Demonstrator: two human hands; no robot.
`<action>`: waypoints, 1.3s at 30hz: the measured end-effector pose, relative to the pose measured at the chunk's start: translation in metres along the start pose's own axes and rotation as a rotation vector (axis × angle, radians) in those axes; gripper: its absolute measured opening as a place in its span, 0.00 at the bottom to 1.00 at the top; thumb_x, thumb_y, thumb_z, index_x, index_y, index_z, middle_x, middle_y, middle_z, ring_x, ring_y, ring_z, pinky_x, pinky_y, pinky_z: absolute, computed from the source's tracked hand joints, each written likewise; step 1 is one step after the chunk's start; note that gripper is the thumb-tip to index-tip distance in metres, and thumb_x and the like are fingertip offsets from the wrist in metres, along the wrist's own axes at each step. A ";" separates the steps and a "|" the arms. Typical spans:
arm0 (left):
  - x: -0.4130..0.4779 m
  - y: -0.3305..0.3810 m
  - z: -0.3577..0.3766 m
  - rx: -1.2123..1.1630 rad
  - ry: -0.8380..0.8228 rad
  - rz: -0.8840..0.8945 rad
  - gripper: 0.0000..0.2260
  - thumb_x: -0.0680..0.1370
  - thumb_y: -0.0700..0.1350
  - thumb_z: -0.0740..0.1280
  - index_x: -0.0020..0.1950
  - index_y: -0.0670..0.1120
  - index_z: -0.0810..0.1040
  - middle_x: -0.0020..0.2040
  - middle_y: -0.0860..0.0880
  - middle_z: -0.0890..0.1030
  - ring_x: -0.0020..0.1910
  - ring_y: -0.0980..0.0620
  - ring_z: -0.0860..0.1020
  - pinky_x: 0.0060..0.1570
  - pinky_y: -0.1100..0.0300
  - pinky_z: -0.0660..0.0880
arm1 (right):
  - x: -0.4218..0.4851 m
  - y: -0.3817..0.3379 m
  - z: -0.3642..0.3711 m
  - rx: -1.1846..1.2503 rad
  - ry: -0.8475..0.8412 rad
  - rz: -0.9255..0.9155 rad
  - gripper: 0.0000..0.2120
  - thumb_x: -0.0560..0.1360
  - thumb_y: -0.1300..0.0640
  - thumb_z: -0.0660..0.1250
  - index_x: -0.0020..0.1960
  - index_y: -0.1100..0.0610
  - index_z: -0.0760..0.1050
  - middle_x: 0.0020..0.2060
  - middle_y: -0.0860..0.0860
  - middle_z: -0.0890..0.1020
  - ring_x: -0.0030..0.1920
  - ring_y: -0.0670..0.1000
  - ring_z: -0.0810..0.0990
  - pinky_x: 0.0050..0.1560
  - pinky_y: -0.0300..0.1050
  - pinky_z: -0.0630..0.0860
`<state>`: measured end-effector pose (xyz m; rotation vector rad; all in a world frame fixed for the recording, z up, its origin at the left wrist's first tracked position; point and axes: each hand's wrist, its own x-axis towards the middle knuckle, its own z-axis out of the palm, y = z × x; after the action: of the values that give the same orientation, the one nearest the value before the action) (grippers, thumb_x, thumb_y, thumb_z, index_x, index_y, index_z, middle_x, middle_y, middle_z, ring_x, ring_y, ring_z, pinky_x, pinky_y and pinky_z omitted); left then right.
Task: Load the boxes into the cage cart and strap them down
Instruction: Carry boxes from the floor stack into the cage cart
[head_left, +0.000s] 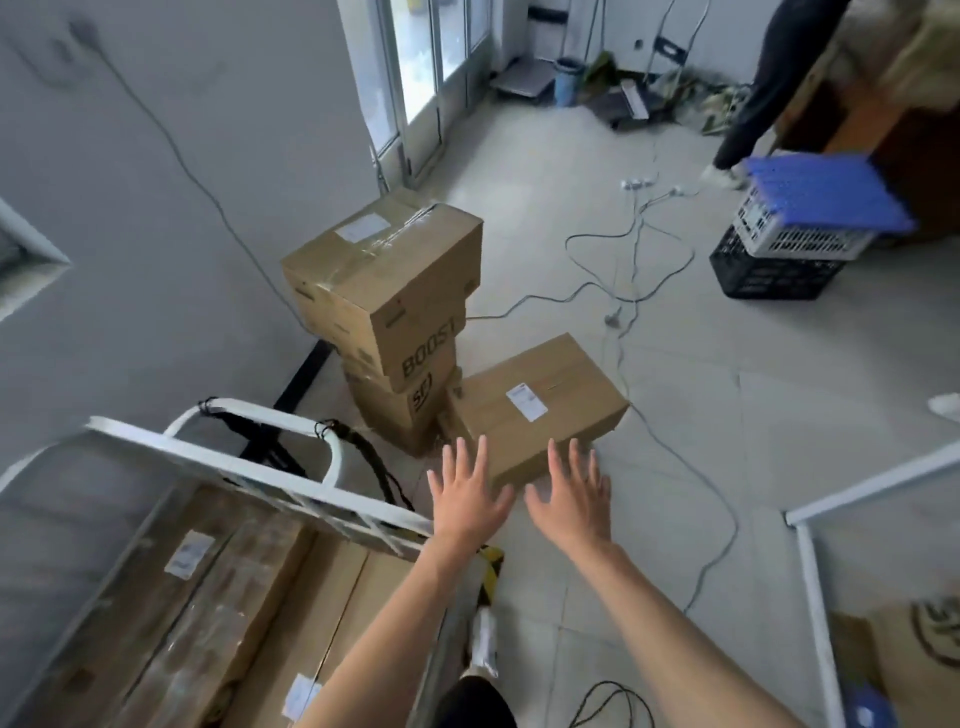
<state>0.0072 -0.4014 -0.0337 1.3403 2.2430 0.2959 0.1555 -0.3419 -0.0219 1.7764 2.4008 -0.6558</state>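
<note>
Brown box (537, 410) flat on floor; stacked boxes (384, 306) beside

The white metal cage cart (270, 480) is cut off at the left and bottom edges, and the small white label (526, 400) on the low brown cardboard box (540, 410) is unreadable.

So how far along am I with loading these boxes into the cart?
Partly done: several brown cardboard boxes already lie in the white metal cage cart. In hand: left hand and right hand, both open, reach for the single cardboard box on the floor. Left: that box, the stacked cardboard boxes, then strapping.
</note>
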 end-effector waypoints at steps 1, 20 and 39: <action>0.019 0.003 0.005 -0.007 -0.009 -0.002 0.38 0.80 0.65 0.58 0.83 0.55 0.42 0.84 0.45 0.44 0.82 0.43 0.40 0.77 0.38 0.43 | 0.019 0.007 -0.003 0.000 0.007 0.018 0.38 0.79 0.37 0.57 0.83 0.49 0.48 0.82 0.56 0.50 0.81 0.62 0.46 0.77 0.64 0.51; 0.256 0.089 0.047 -0.067 -0.212 -0.157 0.39 0.79 0.62 0.59 0.83 0.54 0.42 0.84 0.45 0.46 0.82 0.42 0.41 0.77 0.37 0.44 | 0.249 0.094 -0.057 0.046 -0.156 0.145 0.37 0.81 0.43 0.58 0.83 0.52 0.44 0.82 0.54 0.47 0.81 0.59 0.49 0.78 0.58 0.53; 0.409 0.065 0.226 -0.098 -0.248 -0.628 0.38 0.79 0.65 0.58 0.83 0.56 0.44 0.84 0.46 0.50 0.82 0.44 0.44 0.78 0.38 0.46 | 0.516 0.250 0.053 -0.094 -0.524 -0.025 0.40 0.80 0.41 0.61 0.83 0.51 0.45 0.82 0.56 0.50 0.81 0.58 0.51 0.79 0.55 0.52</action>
<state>0.0180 -0.0302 -0.3241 0.5363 2.2645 0.0108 0.2119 0.1570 -0.3039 1.3296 2.0590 -0.8657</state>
